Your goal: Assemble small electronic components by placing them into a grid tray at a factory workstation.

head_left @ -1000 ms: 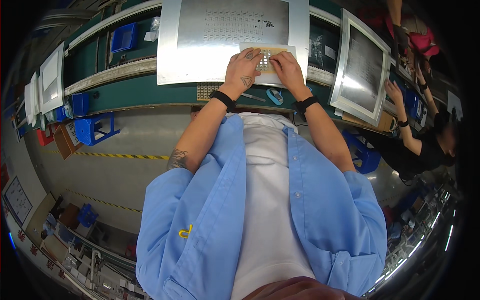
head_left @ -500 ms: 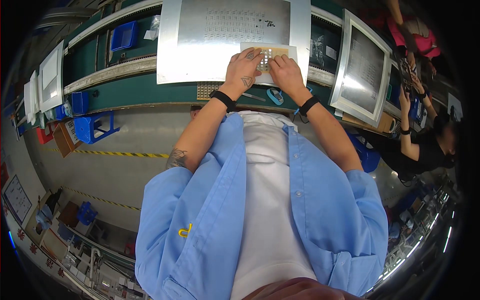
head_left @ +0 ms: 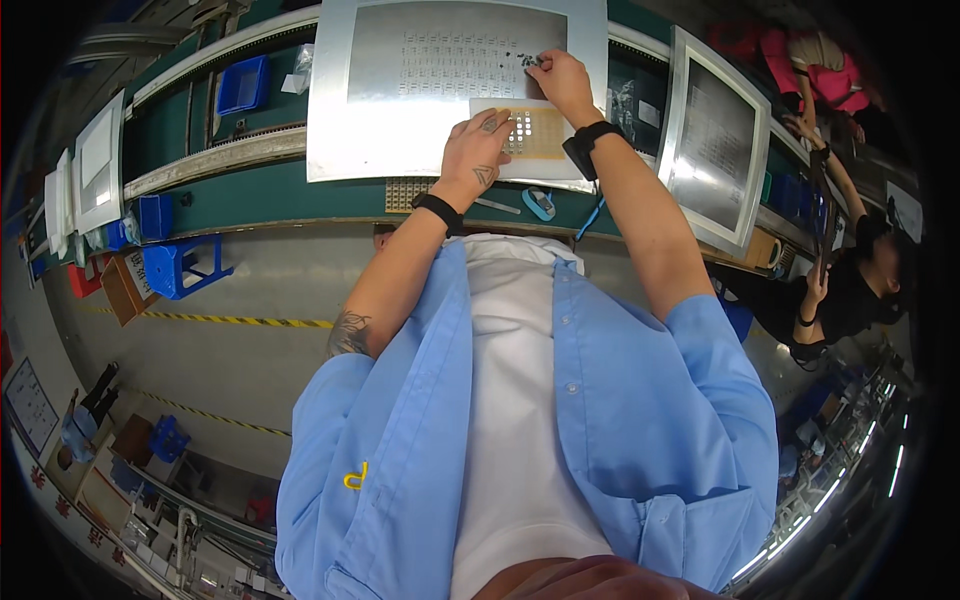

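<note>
A yellow panel [head_left: 548,146] with rows of small pale squares lies on a white pad [head_left: 480,104], on the near part of a framed metal sheet [head_left: 335,135]. My left hand [head_left: 474,153] is at the panel's left side, its curled fingers holding the edge. Farther out, my right hand [head_left: 562,84] is over the sheet, fingertips pinched beside a cluster of tiny black pieces [head_left: 527,60]. Whatever lies between those fingertips is too small to make out. Rows of fine marks cover the sheet's grey middle.
Along the near bench edge are a gridded tan panel [head_left: 405,195], a slim grey tool [head_left: 497,207] and a small blue device [head_left: 540,204]. Another framed sheet [head_left: 712,145] leans at the right. Left stands a blue bin [head_left: 243,84]. A co-worker in black [head_left: 840,290] is at the far right.
My right hand has left the yellow panel and moved away from me to the black pieces. My left hand remains at the panel's left side.
</note>
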{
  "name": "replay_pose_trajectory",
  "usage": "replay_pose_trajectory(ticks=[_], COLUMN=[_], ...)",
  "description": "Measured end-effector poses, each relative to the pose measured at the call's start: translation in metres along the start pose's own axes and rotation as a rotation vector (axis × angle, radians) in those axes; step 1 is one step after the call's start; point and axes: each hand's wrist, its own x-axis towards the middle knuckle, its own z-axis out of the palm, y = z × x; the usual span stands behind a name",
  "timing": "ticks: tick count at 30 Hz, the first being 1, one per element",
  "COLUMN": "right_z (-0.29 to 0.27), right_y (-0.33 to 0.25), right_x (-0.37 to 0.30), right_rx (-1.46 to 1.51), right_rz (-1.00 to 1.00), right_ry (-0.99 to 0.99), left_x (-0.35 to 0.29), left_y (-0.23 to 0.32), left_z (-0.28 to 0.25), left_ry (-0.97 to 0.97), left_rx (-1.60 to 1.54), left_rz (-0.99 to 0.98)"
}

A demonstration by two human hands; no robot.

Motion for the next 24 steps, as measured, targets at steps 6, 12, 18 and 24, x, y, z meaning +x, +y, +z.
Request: replay_pose_trajectory(ticks=[6,12,18,24], right_z=[0.002,-0.018,-0.024,-0.022], right_y=[0.005,0.003,-0.004,-0.01], right_x=[0.009,-0.034,-0.115,-0.137], right_rx=[-0.088,0.231,0.66,0.516], right_rz=[0.084,0.123,0.283,0.219], right_ry=[-0.101,-0.009,-0.071,-0.136], left_x=[0.0,-0.002,-0.002,-0.002], left_y=[0.002,0.001,-0.002,-0.002], left_z=[-0.001,0.0,0.003,0.003], left_ry=[-0.014,-0.008,0.02,0.013], left_rx=[0.004,-0.002,-0.033,-0.054], left_rz=[-0.008,-0.018,-0.007,-0.004])
